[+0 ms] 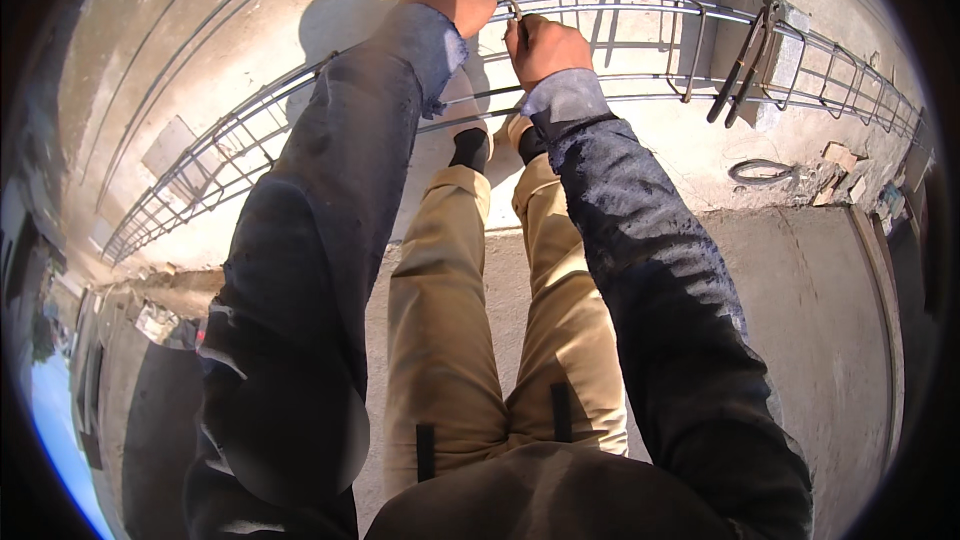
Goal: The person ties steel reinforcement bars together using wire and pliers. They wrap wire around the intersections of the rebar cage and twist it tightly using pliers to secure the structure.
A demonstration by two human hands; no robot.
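Observation:
A long rebar cage point(640, 75) of thin bars and bent stirrups stretches across in front of me, above a concrete surface. My left hand point(450, 2) is closed over its far top bars, with most fingers hidden behind the hand. Just to the right, my right hand point(548, 47) is closed, knuckles up, around a bent steel stirrup point(513, 8) that hooks over those bars. The stirrup's lower part disappears in the fingers. A pair of pincers point(745, 65) with dark handles hangs on the cage further right, touching neither hand.
A concrete block point(788, 60) stands under the cage's right part. A wire coil point(760, 172) lies near broken rubble point(840, 175). Loose long bars point(165, 70) lie at the far left. My feet stand close to the cage, beyond a step edge point(720, 210).

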